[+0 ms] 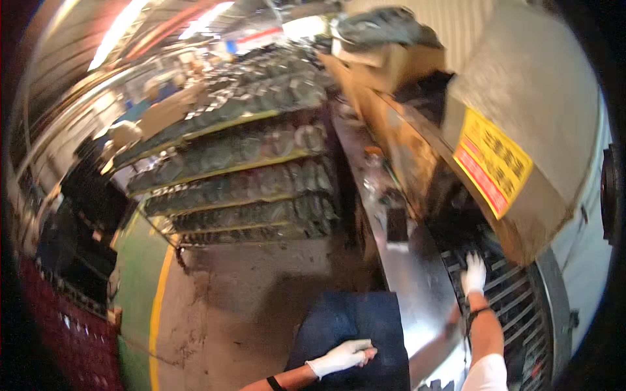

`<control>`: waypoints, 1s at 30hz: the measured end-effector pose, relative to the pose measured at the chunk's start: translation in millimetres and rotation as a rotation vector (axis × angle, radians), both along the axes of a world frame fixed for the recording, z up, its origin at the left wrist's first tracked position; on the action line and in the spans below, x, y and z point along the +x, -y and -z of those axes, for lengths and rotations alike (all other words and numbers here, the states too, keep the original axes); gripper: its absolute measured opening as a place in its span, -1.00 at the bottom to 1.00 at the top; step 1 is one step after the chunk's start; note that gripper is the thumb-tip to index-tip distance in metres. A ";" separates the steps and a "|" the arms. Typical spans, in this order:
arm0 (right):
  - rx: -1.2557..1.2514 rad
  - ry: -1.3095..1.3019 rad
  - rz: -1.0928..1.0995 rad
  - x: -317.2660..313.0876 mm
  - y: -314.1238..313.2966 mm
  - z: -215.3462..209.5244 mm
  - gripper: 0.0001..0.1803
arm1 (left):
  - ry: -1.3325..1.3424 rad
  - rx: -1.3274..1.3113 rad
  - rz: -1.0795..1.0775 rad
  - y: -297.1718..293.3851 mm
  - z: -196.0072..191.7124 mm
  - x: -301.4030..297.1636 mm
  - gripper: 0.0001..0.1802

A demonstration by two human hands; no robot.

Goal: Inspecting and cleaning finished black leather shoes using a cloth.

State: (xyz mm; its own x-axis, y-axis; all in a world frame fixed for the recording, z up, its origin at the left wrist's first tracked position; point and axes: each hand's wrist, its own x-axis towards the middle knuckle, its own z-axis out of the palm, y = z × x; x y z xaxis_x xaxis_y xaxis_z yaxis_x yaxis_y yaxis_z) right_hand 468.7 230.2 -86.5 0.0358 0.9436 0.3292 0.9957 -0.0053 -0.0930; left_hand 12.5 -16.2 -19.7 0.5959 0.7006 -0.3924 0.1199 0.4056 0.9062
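Note:
My left hand (342, 356), in a white glove, rests flat on a dark blue cloth-like surface (352, 326) at the lower middle. Its fingers lie close together and nothing is in it. My right hand (474, 274), also in a white glove, reaches forward onto the dark metal grille (515, 306) of a machine at the right, fingers spread on the bars. A dark band sits on each wrist.
A shiny steel ledge (398, 260) runs along the machine, with a small dark object (396, 225) and a bottle (373, 166) on it. A grey hood with a yellow and red label (492, 159) hangs above the grille. A wheeled rack of glassware trays (241, 163) stands left, on concrete with a yellow line (156, 306).

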 end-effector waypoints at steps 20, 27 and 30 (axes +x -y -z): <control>-0.736 -1.431 0.000 -133.0 233.0 -278.7 -0.55 | -0.030 1.172 0.043 -17.5 -114.7 48.7 0.01; -0.731 -0.775 -0.442 -100.6 117.1 -186.4 -0.41 | 0.133 0.234 -0.253 4.9 -73.2 9.9 -0.59; -0.420 -0.441 -0.404 -29.5 41.1 -125.3 0.05 | -0.058 0.074 -0.299 30.4 6.2 -6.8 -0.24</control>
State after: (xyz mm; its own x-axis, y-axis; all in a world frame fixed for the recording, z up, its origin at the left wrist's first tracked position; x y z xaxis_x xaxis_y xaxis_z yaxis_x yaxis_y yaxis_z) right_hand 439.1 189.1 38.8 -0.2963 0.9547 -0.0283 0.7979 0.2311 -0.5568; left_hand 5.7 -46.6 -25.9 0.3371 0.8694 -0.3611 0.0580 0.3637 0.9297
